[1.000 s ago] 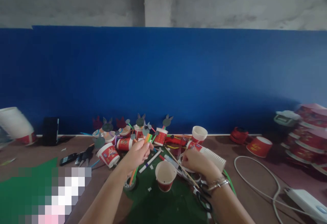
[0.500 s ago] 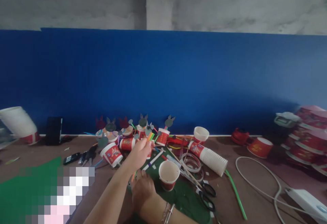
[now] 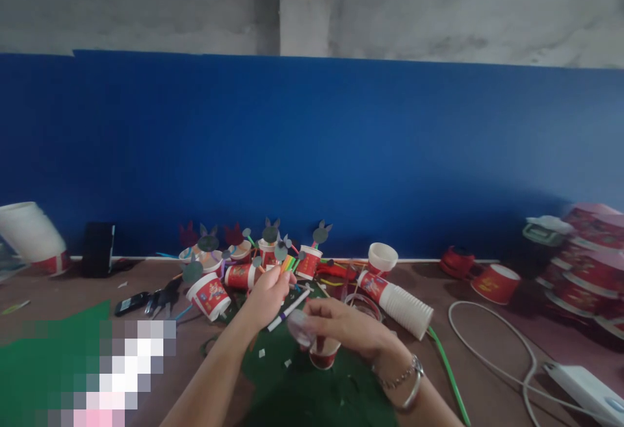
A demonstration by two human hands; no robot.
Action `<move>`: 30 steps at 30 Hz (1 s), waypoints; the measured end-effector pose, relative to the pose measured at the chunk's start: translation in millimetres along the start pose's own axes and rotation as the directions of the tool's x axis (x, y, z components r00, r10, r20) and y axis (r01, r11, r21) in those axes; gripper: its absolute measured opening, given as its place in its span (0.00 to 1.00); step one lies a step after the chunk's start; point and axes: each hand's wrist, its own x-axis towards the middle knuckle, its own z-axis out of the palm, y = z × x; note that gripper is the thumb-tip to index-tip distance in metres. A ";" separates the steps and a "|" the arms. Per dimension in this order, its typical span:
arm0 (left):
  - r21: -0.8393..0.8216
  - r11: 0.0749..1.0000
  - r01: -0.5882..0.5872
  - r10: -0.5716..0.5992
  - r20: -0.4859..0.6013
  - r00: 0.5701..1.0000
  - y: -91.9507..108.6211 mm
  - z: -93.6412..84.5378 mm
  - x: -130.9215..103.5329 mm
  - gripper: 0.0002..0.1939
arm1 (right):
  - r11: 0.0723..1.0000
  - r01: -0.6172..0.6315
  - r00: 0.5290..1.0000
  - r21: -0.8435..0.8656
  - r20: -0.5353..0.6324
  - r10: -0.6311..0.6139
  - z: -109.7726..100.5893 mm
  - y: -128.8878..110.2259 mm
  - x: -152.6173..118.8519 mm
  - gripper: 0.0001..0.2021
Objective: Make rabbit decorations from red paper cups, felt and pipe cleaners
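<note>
Colourful strips (image 3: 287, 262) in yellow, orange and green stick up from my closed left hand (image 3: 268, 294), in front of the group of paper cups. My right hand (image 3: 344, 324) has its fingers closed on a round clear object (image 3: 301, 329), over the near paper cup (image 3: 324, 355). That red and white cup is partly hidden by the hand. A white marker (image 3: 288, 310) with a purple band lies between the hands. Behind them stand red cups with dark animal-shaped cutouts (image 3: 321, 232). A tilted red cup (image 3: 208, 296) rests left of my left hand.
Right of my hands lies a stack of cups (image 3: 402, 307), with a green tube (image 3: 449, 372) beside it. A white cable (image 3: 487, 303) loops near a power strip (image 3: 587, 391). Red-and-white stacks (image 3: 585, 264) stand far right. Black phone-like object (image 3: 131, 303) and green sheet (image 3: 63, 342) lie left.
My right hand has moved from beneath my left forearm to the right, over the near cup, and now shows a round clear object in its fingers. My left hand still holds the strips.
</note>
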 end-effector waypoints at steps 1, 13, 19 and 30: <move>0.001 1.000 0.000 0.000 0.004 1.000 -0.2 1.3 -0.3 0.16 | 1.000 0.008 0.999 0.020 -0.043 -0.007 -4.0 3.6 2.8 0.15; -0.115 0.993 -0.021 0.024 0.032 0.999 5.7 18.6 -7.6 0.17 | 0.853 0.239 0.946 0.464 -0.311 -0.096 -15.0 10.7 7.6 0.18; -0.295 0.943 -0.152 0.197 0.132 0.971 18.0 30.3 -19.0 0.20 | 0.936 0.217 0.936 0.277 -0.331 -0.119 -14.5 4.3 1.8 0.19; -0.310 0.946 -0.095 0.165 0.208 0.964 19.2 24.9 -18.7 0.19 | 0.944 0.286 0.926 0.165 -0.302 -0.228 -10.0 -3.5 -10.8 0.11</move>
